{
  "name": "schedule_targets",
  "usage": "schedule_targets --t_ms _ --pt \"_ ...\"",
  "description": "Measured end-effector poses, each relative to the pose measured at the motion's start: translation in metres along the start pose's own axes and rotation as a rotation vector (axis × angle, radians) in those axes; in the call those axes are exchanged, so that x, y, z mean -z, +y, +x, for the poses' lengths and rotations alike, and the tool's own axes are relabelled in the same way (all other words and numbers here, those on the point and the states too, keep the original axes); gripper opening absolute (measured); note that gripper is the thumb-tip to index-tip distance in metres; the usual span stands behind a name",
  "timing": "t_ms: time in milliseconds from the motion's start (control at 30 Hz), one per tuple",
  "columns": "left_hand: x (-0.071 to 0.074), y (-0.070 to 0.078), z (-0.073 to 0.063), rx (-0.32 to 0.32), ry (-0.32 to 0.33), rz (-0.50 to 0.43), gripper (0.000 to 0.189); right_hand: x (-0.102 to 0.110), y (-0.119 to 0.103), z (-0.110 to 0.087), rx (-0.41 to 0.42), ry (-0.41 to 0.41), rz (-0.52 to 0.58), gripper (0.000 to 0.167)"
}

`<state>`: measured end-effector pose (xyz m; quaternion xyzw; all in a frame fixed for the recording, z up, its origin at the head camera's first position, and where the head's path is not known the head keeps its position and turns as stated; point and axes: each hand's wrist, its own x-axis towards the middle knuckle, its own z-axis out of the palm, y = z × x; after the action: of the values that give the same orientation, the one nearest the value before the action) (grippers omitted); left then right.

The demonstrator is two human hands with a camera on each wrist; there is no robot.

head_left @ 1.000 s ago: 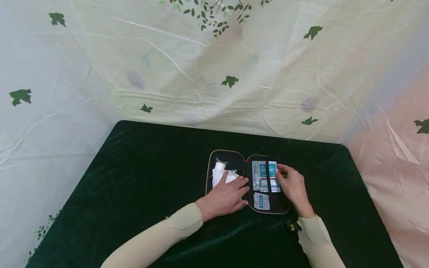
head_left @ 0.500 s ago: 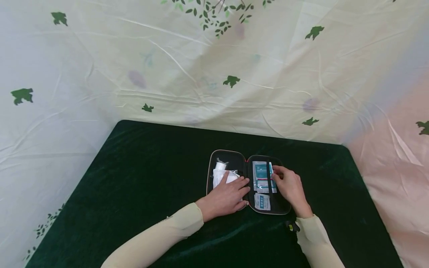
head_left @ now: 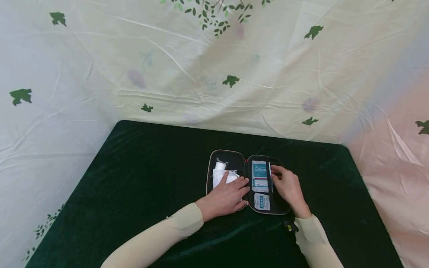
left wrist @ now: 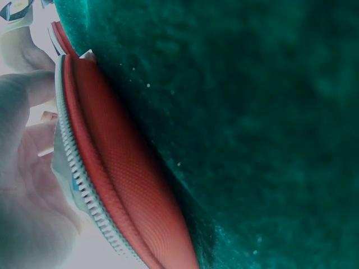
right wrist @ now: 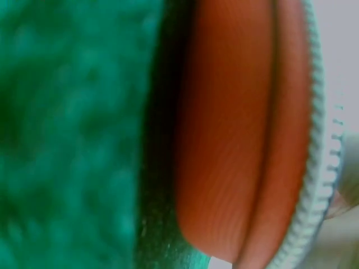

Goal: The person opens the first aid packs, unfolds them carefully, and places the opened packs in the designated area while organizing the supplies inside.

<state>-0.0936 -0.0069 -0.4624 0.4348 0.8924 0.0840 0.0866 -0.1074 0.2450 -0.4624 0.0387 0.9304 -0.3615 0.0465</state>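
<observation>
A zippered case (head_left: 280,206) lies unfolded on the green cloth, black inside. In its left half are white packets (head_left: 218,176) and a white roll in clear wrap (head_left: 220,165). My left hand (head_left: 223,199) rests on these packets with fingers spread. Blue-and-white sachets (head_left: 259,171) sit under a black elastic strap (head_left: 269,178) in the right half. Thumb and fingertips of my right hand (head_left: 291,188) pinch a sachet's edge just right of the strap. Both wrist views show the case's red outer side (left wrist: 123,168) and zipper (right wrist: 314,168); the right fingertips are hidden there.
A smaller white-and-blue packet (head_left: 262,201) lies below the sachets in the right half. Near the right cuff is a small black object with a yellow mark (head_left: 291,226). Pale patterned fabric (head_left: 187,74) hangs behind the green-covered table (head_left: 151,160).
My right hand has moved slightly left, and the sachet it pinches has slid left under the strap, over the others. The left hand has stayed on the white packets.
</observation>
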Motion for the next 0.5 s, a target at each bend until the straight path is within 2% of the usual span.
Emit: schedule_targets --t_ms 500 --pt "0.001 0.0003 -0.0005 -0.001 0.006 -0.009 0.052 0.0014 -0.0027 -0.0045 -0.041 0.002 -0.003 0.039"
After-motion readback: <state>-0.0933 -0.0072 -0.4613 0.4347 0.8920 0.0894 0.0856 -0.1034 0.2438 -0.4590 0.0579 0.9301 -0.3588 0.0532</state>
